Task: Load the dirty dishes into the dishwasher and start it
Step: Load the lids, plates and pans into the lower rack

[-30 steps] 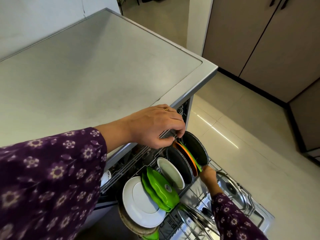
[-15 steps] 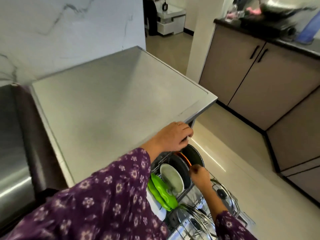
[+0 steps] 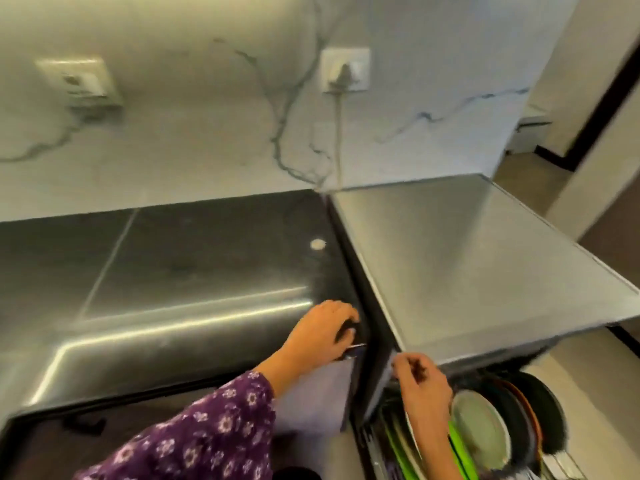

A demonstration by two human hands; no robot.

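My left hand (image 3: 320,336) rests curled at the dark counter (image 3: 173,271) edge; I cannot tell what it grips. My right hand (image 3: 422,384) hovers curled over the racked plates (image 3: 479,431), grip likewise unclear.

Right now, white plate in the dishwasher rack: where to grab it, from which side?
Pinch the white plate by its top rim, coming from above. It stands on edge, green plates close on one face, a dark pan behind the other, so likely only that rim is free.
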